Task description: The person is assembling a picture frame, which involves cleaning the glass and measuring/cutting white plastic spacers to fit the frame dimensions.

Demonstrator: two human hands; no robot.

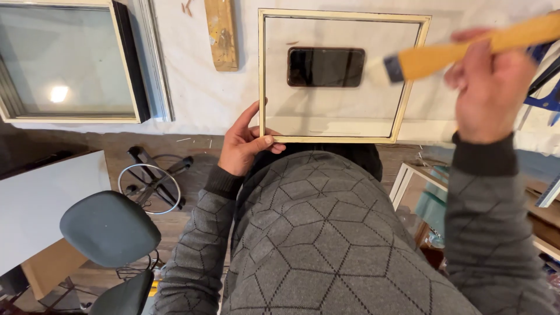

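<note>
Head view: left hand (245, 144) pinches the cream frame (344, 76) at its near-left corner on the white-covered counter (198, 87), right hand (490, 87) closed around a wooden-handled brush (461, 49) at its right rail; coating progress indiscernible.

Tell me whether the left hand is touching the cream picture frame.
Touching: in the head view the left hand grips the cream frame's lower left corner, thumb across its edge.
</note>
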